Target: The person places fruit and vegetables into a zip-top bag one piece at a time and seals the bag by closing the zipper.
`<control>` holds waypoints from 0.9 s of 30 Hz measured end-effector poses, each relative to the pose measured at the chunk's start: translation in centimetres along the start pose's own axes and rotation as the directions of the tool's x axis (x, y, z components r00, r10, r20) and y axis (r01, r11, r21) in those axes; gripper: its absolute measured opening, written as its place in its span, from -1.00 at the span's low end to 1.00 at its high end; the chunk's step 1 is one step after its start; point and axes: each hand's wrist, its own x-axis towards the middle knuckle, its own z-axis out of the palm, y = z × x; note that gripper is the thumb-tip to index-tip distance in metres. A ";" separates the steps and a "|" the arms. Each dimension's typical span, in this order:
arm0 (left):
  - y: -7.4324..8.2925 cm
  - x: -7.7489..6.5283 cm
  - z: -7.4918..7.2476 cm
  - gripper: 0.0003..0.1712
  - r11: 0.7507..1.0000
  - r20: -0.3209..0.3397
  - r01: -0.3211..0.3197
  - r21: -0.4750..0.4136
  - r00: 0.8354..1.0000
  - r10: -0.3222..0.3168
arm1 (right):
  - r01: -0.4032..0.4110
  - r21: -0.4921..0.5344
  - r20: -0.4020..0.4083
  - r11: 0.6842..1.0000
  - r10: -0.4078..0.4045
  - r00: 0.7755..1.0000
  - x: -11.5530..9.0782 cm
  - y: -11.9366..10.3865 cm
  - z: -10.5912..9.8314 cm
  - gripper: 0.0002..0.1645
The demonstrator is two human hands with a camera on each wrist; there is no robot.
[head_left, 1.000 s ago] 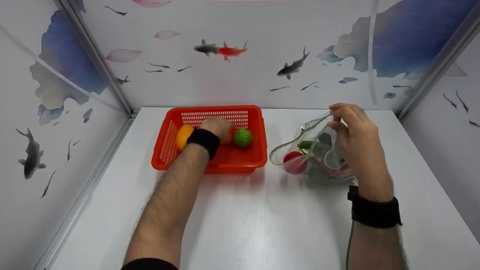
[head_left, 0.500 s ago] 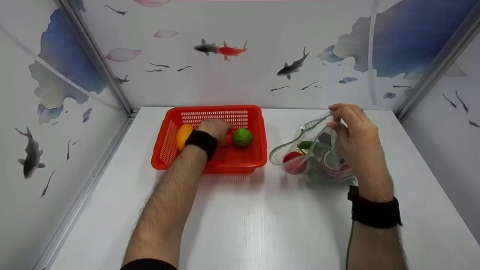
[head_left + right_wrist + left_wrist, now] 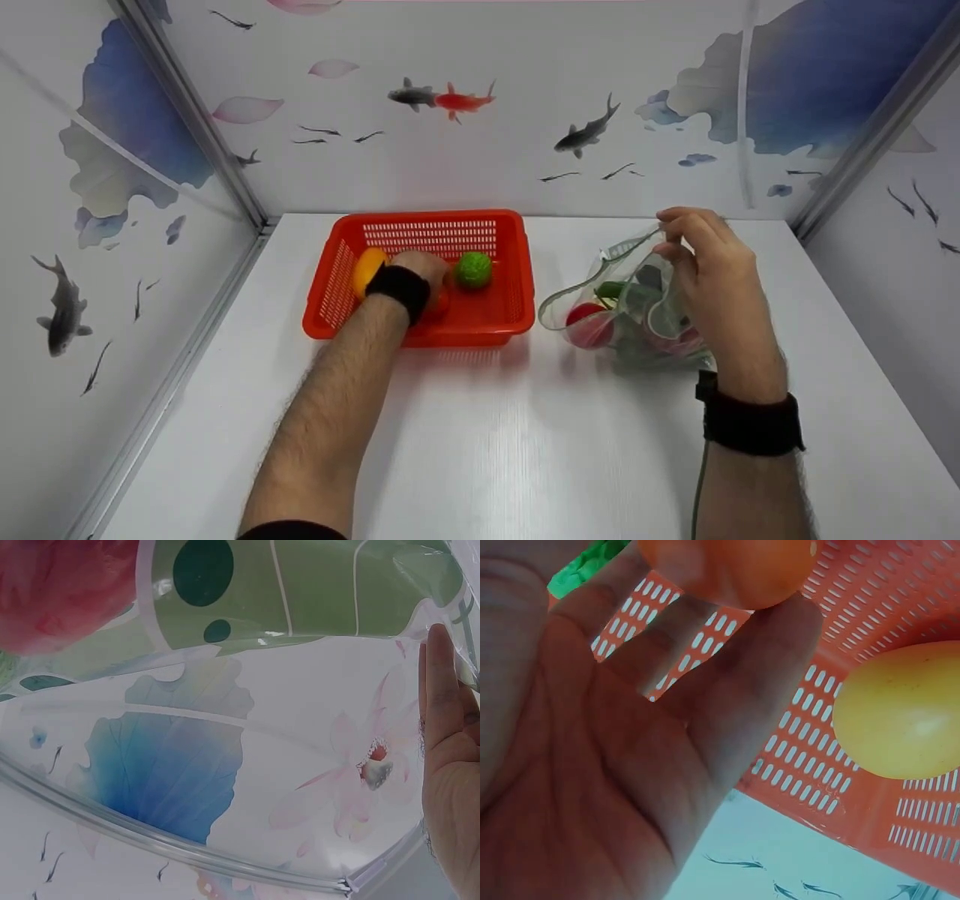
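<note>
In the red basket (image 3: 465, 339), my left hand (image 3: 420, 266) reaches down and holds an orange-red tomato (image 3: 727, 570) at its fingers, mostly hidden by the hand in the head view. Just right of the hand lies a bumpy green ball (image 3: 473, 270). A smooth yellow-orange oval fruit (image 3: 367, 274), like a mango, lies at the basket's left side by my wrist. My right hand (image 3: 716, 281) pinches the rim of a clear, green-patterned plastic bag (image 3: 315, 592) and keeps its mouth parted toward the basket. Inside the bag are a red round item (image 3: 589, 326) and something green (image 3: 611, 289).
Basket and bag stand side by side on a white table (image 3: 480, 450), a narrow gap between them. Patterned white panels (image 3: 480, 165) enclose the back and both sides. A black band with a cable (image 3: 750, 424) circles my right wrist.
My left hand has drawn a little nearer and leftward inside the basket, the tomato moving with it. The green ball has shifted slightly left. My right hand and the bag stay put.
</note>
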 end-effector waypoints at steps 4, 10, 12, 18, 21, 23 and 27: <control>-0.2 -0.5 0.0 -0.52 0.999 -0.004 -0.005 -0.034 1.000 0.005 | -0.001 0.001 0.002 1.000 0.001 1.000 0.0 0.0 0.0 -0.86; -0.3 -0.2 -0.6 -0.50 0.999 0.040 -0.032 -0.024 0.999 0.033 | 0.014 0.003 -0.006 1.000 -0.014 1.000 0.0 0.1 0.0 -0.89; -0.2 0.0 -1.1 -0.46 0.999 0.051 -0.026 -0.048 0.998 0.028 | 0.014 0.002 -0.005 1.000 -0.014 1.000 0.0 0.1 0.0 -0.89; 0.0 0.1 -2.6 -0.35 0.990 0.029 -0.042 -0.137 0.998 0.047 | 0.002 0.003 0.003 1.000 -0.002 1.000 0.0 0.0 0.0 -0.88; 0.0 0.0 -3.2 -0.31 0.985 -0.021 -0.085 -0.150 0.996 0.082 | -0.009 0.002 0.011 1.000 0.009 1.000 0.1 -0.1 -0.1 -0.86; 0.2 0.0 -3.5 -0.27 0.980 -0.064 -0.119 -0.162 0.992 0.110 | -0.017 0.003 0.015 1.000 0.017 1.000 0.1 -0.2 -0.1 -0.85; 0.5 -0.4 -3.9 -0.21 0.967 -0.162 -0.185 -0.173 0.974 0.157 | -0.020 0.008 0.019 1.000 0.020 1.000 0.1 -0.2 0.0 -0.85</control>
